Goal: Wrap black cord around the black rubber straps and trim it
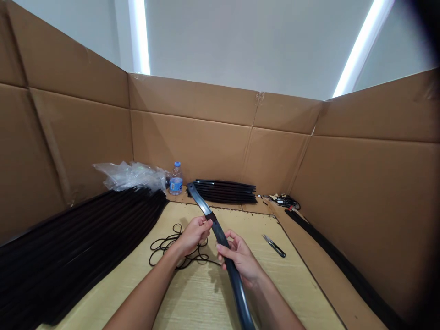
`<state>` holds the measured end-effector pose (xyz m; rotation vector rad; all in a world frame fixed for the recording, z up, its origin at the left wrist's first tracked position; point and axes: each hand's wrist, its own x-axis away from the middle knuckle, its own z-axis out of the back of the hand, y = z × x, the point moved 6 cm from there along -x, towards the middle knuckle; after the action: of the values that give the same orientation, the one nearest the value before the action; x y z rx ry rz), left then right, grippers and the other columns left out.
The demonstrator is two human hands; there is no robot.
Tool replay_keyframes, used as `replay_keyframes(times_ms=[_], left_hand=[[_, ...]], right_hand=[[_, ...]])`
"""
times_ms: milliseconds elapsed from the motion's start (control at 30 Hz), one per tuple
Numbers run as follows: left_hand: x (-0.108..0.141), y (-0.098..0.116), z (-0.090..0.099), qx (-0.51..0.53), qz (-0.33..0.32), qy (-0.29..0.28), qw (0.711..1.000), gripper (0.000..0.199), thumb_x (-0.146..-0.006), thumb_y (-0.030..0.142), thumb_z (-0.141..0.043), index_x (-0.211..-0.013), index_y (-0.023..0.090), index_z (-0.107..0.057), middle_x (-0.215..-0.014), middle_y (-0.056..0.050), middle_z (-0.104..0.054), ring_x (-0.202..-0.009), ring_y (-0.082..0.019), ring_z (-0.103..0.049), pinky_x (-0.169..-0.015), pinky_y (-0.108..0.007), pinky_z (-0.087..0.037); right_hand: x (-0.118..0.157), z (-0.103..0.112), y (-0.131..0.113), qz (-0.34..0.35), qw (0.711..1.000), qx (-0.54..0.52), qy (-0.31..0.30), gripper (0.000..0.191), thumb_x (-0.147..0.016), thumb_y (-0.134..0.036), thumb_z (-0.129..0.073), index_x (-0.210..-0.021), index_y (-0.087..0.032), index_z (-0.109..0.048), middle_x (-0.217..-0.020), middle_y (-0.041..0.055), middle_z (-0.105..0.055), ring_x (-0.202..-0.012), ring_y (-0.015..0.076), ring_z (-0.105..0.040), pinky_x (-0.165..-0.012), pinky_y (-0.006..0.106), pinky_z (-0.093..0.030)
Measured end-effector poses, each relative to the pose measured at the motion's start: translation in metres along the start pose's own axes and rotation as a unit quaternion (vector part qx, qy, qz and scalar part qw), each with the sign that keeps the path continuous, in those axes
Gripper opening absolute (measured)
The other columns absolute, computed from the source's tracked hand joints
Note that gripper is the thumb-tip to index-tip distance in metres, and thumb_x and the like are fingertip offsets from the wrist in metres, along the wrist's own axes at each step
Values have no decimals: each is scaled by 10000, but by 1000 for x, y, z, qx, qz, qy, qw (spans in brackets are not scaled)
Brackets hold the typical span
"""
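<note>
A long, dark, slightly curved strip (pixel 235 279) slants from the bottom edge up toward the back of the table. Near its upper part a dark band (pixel 211 217) is wrapped around it. My left hand (pixel 196 233) pinches the strip's left edge just at the band. Lower down, my right hand (pixel 237 256) is closed around the strip, thumb on top and fingers partly behind it. A thin black cord (pixel 165 243) lies in loose loops beneath and beside my left hand, one end running toward my right hand.
Small snips (pixel 275 246) lie right of my right hand. Many dark strips (pixel 89 243) cover the left side; another bundle (pixel 225 191) sits at the back beside a water bottle (pixel 176 179) and plastic bags (pixel 132 176). Cardboard walls (pixel 192 137) surround the table. A dark length (pixel 337 256) runs along the right.
</note>
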<state>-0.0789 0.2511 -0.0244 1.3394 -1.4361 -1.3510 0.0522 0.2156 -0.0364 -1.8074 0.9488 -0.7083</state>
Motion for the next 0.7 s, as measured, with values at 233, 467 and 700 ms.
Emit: replay_keyframes(times_ms=[233, 467, 700], left_hand=[[1, 3, 11, -60, -8, 53, 997, 542, -680, 656, -653, -628, 163, -435, -461, 92, -282, -390, -30, -162, -403, -210, -70], [3, 0, -1, -50, 1, -18, 999, 606, -701, 705, -597, -532, 176, -356, -444, 84, -248, -388, -30, -152, -412, -225, -68], [5, 6, -3, -61, -17, -47, 997, 584, -688, 673, -637, -545, 172, -373, -434, 87, -245, -393, -36, -162, -417, -218, -90]], right_hand=[[-8, 0, -9, 11, 998, -63, -25, 526, -646, -488, -747, -935, -153, -463, -824, 33, -648, -516, 29, -511, -432, 123, -346], [0, 5, -1, -41, 998, -25, -30, 526, -579, -335, -823, -981, -110, -570, -731, -9, -597, -548, 16, -509, -498, 139, -413], [7, -12, -1, -16, 994, 50, -96, 575, -563, -373, -826, -849, -178, -366, -810, -21, -643, -475, 48, -545, -433, 178, -457]])
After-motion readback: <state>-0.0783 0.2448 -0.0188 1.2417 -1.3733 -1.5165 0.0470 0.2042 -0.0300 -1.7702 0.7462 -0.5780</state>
